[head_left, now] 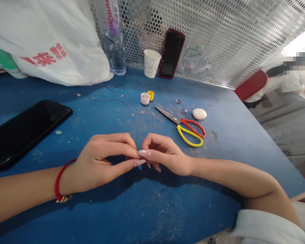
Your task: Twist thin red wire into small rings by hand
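My left hand (pixel 105 157), with a braided red bracelet (pixel 58 183) on its wrist, is closed in a pinch at the middle of the blue table (pixel 152 210). Its fingertips meet those of my right hand (pixel 165 152), whose fingers are curled with the thumb pressed down. Whatever lies between the fingertips is hidden or too small to name. Beyond my right hand lie scissors (pixel 177 121) with one red and one yellow handle loop. Two small dark red rings of thread, one of them a thread ring (pixel 184 111), rest near a smooth white oval object (pixel 199 114).
A white cap (pixel 145 98) holding tiny bits and a yellow cap (pixel 150 95) stand ahead. Farther back are a paper cup (pixel 151 64), a propped phone (pixel 171 54), a water bottle (pixel 115 51) and a plastic bag (pixel 66 40). Another phone (pixel 27 132) lies left. Perforated metal (pixel 218 44) borders the back.
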Demonstrator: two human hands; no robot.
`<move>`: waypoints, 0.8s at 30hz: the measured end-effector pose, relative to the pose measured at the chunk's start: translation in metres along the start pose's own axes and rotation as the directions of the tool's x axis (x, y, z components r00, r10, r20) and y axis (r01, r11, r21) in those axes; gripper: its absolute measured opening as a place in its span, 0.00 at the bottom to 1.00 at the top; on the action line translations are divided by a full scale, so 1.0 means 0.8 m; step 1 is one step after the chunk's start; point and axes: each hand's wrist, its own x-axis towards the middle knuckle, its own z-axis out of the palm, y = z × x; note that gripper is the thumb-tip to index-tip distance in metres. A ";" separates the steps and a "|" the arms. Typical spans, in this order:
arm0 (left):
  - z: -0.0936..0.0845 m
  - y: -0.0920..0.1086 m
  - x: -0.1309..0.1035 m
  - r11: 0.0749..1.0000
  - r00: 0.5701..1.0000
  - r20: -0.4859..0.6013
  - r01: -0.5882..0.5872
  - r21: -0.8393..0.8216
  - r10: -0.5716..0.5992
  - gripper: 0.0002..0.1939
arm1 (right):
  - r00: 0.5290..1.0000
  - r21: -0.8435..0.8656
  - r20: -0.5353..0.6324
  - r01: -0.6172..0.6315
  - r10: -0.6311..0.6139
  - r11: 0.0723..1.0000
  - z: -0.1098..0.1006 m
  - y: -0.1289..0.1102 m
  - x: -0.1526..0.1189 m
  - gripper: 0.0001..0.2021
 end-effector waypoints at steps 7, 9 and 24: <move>-0.001 0.002 0.005 0.997 0.998 -0.035 0.046 0.056 -0.044 0.06 | 0.970 -0.251 -0.171 0.129 -0.175 0.959 0.005 0.004 -0.006 0.18; -0.001 0.002 0.007 0.997 0.998 -0.018 0.058 0.059 -0.057 0.07 | 0.944 -0.421 -0.184 0.178 -0.276 0.890 0.006 0.004 -0.010 0.14; 0.000 -0.006 0.002 0.998 0.997 0.029 0.069 0.000 -0.069 0.07 | 0.906 -0.800 0.013 0.263 -0.423 0.540 0.007 0.004 -0.018 0.07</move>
